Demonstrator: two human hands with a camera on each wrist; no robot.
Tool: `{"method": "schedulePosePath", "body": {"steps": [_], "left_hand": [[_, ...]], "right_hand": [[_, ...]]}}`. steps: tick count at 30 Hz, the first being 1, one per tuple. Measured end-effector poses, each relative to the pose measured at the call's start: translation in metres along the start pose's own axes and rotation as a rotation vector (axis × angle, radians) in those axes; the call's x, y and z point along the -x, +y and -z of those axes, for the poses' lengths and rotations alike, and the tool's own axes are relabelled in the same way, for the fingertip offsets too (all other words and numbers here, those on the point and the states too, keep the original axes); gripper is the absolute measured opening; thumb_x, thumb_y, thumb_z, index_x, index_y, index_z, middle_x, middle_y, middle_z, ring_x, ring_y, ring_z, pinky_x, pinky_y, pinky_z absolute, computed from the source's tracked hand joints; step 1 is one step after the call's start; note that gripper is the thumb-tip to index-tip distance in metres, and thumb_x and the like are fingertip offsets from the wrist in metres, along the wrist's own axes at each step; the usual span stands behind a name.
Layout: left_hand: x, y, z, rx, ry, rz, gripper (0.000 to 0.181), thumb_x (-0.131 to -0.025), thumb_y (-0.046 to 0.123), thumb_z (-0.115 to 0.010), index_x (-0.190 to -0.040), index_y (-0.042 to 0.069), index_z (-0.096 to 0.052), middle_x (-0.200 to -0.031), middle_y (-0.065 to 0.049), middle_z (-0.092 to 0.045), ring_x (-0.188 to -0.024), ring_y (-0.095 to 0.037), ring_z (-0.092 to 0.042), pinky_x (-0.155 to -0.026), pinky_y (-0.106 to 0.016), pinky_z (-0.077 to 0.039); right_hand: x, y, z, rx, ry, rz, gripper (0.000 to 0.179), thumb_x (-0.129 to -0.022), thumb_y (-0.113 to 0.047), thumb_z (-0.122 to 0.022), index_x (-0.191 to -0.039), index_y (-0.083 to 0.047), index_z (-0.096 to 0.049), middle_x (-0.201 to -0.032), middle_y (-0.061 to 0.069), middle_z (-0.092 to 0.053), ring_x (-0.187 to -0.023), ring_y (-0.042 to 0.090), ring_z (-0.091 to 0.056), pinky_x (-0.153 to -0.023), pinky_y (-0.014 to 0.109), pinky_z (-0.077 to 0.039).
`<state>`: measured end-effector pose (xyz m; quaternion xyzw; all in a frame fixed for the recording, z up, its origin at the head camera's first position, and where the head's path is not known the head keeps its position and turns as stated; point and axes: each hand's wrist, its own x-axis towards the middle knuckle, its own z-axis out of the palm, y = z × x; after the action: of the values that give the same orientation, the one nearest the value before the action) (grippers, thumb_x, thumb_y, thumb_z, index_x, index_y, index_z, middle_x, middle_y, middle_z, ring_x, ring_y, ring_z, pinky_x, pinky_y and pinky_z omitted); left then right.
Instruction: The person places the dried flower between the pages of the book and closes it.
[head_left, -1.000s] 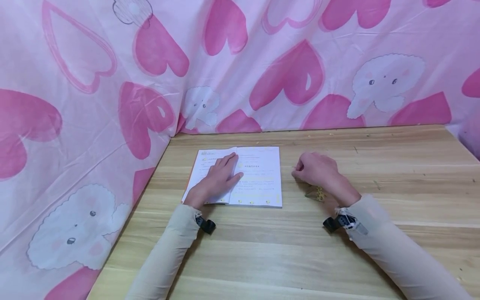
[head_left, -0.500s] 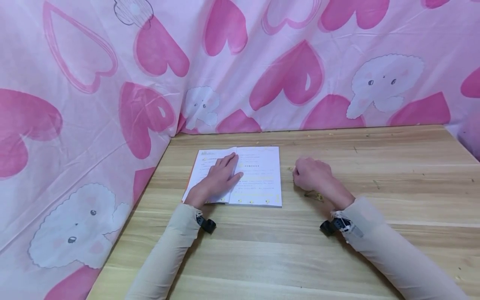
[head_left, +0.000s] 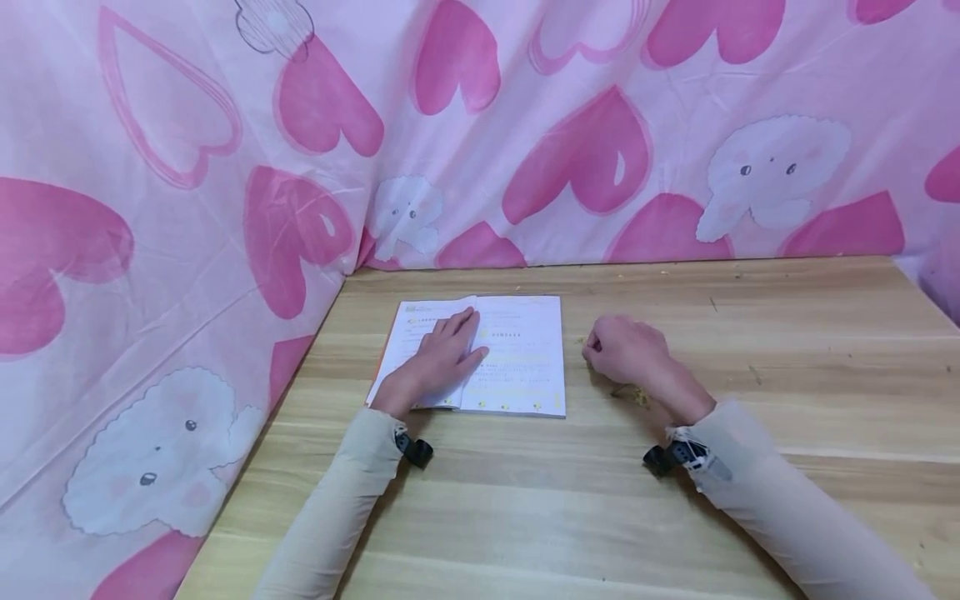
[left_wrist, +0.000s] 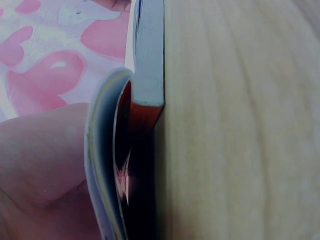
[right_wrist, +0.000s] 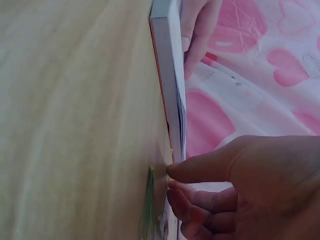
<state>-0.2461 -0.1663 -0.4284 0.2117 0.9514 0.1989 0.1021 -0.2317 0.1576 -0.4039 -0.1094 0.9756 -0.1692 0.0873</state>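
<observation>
An open book with printed pages and yellow decorations lies on the wooden table. My left hand rests flat across its left page and fold, fingers extended. In the left wrist view, pages bulge up beside the thick page block. To the right of the book, my right hand is curled low over the table, thumb and index finger together. A tiny yellow piece shows at those fingertips; its kind is too small to tell. Partly under that wrist lies a yellow lacy item.
A green-edged flat piece lies beside the right fingers in the right wrist view. Pink heart-patterned cloth hangs behind and to the left of the table. Small specks dot its back edge.
My right hand has turned and lowered slightly, and its wrist now covers more of the yellow lacy item. The tiny yellow piece shows beside the fingertips. My left hand stays on the book.
</observation>
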Motion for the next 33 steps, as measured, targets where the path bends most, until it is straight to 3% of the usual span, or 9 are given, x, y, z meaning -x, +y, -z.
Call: {"method": "schedulePosePath", "body": {"steps": [7,13,17,20,24,33], "left_hand": [[-0.001,0.0,0.002,-0.008,0.001,0.008,0.077,-0.115,0.046,-0.045,-0.175,0.011,-0.012,-0.184,-0.009,-0.009,-0.168,-0.032,-0.014,-0.134,-0.061,-0.019],[0.001,0.002,0.003,-0.01,-0.003,0.007,0.077,-0.115,0.045,-0.046,-0.175,0.01,-0.013,-0.184,-0.01,-0.009,-0.168,-0.033,-0.015,-0.134,-0.06,-0.019],[0.001,0.002,0.002,-0.008,-0.004,0.002,0.076,-0.116,0.045,-0.045,-0.175,0.011,-0.012,-0.184,-0.009,-0.009,-0.168,-0.033,-0.014,-0.134,-0.06,-0.018],[0.0,0.002,0.002,-0.002,-0.005,-0.002,0.076,-0.116,0.044,-0.045,-0.175,0.011,-0.011,-0.184,-0.009,-0.009,-0.168,-0.033,-0.015,-0.134,-0.061,-0.019],[0.001,0.004,0.003,-0.001,-0.006,-0.004,0.075,-0.116,0.044,-0.044,-0.175,0.011,-0.011,-0.184,-0.009,-0.01,-0.167,-0.034,-0.015,-0.133,-0.061,-0.02],[0.0,0.003,0.002,-0.001,-0.011,0.012,0.075,-0.116,0.045,-0.043,-0.175,0.011,-0.011,-0.184,-0.009,-0.009,-0.168,-0.032,-0.013,-0.134,-0.06,-0.017]], "right_hand": [[0.001,-0.006,-0.007,0.089,0.009,0.031,0.037,-0.094,-0.007,-0.058,-0.058,-0.017,-0.055,-0.062,0.001,-0.049,-0.062,0.023,-0.053,-0.053,0.039,-0.042],[0.0,-0.004,-0.009,0.041,-0.024,0.039,0.035,-0.092,-0.005,-0.056,-0.06,-0.017,-0.052,-0.069,0.003,-0.051,-0.062,0.021,-0.05,-0.052,0.035,-0.04],[0.0,-0.001,-0.008,0.003,-0.009,0.04,0.032,-0.096,-0.007,-0.054,-0.065,-0.015,-0.058,-0.083,0.007,-0.06,-0.073,0.024,-0.056,-0.058,0.037,-0.045],[-0.001,-0.001,-0.006,-0.041,0.047,0.047,0.024,-0.101,-0.01,-0.053,-0.08,-0.011,-0.065,-0.097,0.012,-0.065,-0.089,0.029,-0.061,-0.074,0.045,-0.054],[-0.002,-0.003,-0.007,-0.159,0.111,0.096,0.017,-0.104,-0.01,-0.051,-0.098,-0.004,-0.066,-0.103,0.015,-0.066,-0.1,0.032,-0.062,-0.09,0.052,-0.054],[-0.007,-0.018,-0.022,-0.373,0.114,0.187,0.014,-0.107,-0.01,-0.052,-0.105,-0.002,-0.064,-0.098,0.011,-0.065,-0.091,0.024,-0.061,-0.081,0.036,-0.049]]}}
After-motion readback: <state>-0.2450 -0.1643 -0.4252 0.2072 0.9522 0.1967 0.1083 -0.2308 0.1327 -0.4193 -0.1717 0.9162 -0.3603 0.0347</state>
